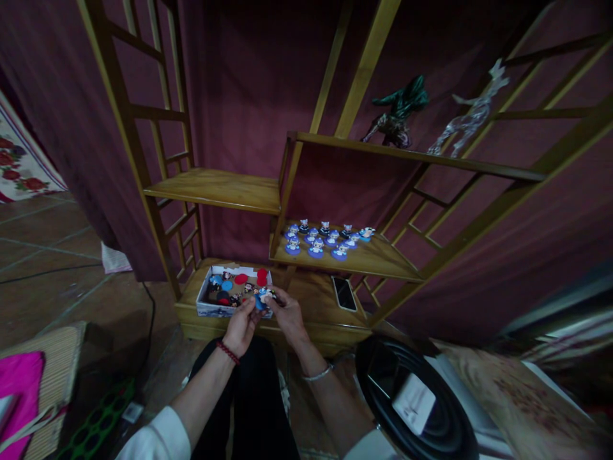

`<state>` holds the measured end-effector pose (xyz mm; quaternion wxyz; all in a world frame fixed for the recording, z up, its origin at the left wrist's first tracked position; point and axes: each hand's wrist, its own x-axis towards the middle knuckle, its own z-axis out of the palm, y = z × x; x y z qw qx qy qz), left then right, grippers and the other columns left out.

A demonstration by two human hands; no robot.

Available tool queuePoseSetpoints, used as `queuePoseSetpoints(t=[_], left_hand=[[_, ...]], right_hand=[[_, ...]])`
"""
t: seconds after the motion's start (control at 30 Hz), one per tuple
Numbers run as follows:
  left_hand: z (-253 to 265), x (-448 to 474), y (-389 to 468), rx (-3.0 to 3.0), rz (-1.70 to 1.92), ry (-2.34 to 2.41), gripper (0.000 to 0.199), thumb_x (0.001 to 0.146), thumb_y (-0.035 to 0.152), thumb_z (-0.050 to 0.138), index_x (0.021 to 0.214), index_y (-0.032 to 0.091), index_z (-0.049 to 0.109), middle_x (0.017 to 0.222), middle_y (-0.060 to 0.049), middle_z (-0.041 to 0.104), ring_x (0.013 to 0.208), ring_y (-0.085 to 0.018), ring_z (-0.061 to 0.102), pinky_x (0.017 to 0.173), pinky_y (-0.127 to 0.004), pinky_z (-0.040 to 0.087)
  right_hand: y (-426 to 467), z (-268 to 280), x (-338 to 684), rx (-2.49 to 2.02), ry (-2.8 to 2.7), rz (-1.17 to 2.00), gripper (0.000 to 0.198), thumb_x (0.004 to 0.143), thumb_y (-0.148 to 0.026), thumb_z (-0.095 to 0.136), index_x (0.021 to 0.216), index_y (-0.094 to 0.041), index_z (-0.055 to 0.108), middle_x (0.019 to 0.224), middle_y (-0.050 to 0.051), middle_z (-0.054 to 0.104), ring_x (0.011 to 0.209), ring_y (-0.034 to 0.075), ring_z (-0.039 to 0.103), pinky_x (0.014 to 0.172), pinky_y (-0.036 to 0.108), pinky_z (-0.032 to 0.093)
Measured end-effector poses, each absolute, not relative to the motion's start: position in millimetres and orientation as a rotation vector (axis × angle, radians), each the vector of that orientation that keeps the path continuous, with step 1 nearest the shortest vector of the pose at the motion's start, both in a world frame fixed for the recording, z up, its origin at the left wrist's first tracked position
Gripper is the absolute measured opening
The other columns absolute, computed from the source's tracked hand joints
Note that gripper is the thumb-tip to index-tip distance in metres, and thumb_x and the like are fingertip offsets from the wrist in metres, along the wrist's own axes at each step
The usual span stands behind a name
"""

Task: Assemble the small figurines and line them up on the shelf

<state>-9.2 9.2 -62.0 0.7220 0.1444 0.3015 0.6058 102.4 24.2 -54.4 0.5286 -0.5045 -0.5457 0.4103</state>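
A small blue-and-white figurine (263, 298) is held between my two hands, just over the right front corner of an open box. My left hand (241, 324) pinches its lower left side. From the right, the fingers of my right hand (286, 315) close on its other side. Inside the white-rimmed box (215, 311) lie more figurines and round red and blue bases. On the shelf above stand several small figurines (316, 247) in rows, mostly purple and white, with darker ones behind and a blue one at the right end.
A phone (344, 293) lies on the lower board right of the box. The wooden shelf unit (215, 188) has uprights close around. A green statue (402, 108) and a clear deer figure (472, 115) stand higher up. A round black object (445, 421) is at my right.
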Motion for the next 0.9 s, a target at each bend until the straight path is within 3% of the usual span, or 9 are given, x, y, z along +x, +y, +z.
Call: queuePoseSetpoints(t=[0.57, 0.9], left_hand=[[-66, -9, 7, 0.244, 1.292, 0.65, 0.011, 0.073, 0.018, 0.058, 0.081, 0.013, 0.061, 0.077, -0.005, 0.064, 0.068, -0.012, 0.059, 0.063, -0.024, 0.049], [-65, -11, 6, 0.185, 1.273, 0.662, 0.008, 0.074, 0.018, 0.056, 0.076, 0.011, 0.061, 0.074, -0.005, 0.064, 0.064, -0.01, 0.058, 0.059, -0.021, 0.049]], right_hand=[[22, -44, 110, -1.226, -1.542, 0.916, 0.029, 0.067, -0.03, 0.057, 0.095, -0.025, 0.061, 0.089, -0.002, 0.066, 0.077, 0.015, 0.06, 0.074, 0.029, 0.048], [20, -35, 110, -1.209, -1.653, 0.901, 0.027, 0.068, -0.029, 0.056, 0.095, -0.027, 0.061, 0.086, -0.003, 0.066, 0.073, 0.015, 0.06, 0.069, 0.027, 0.048]])
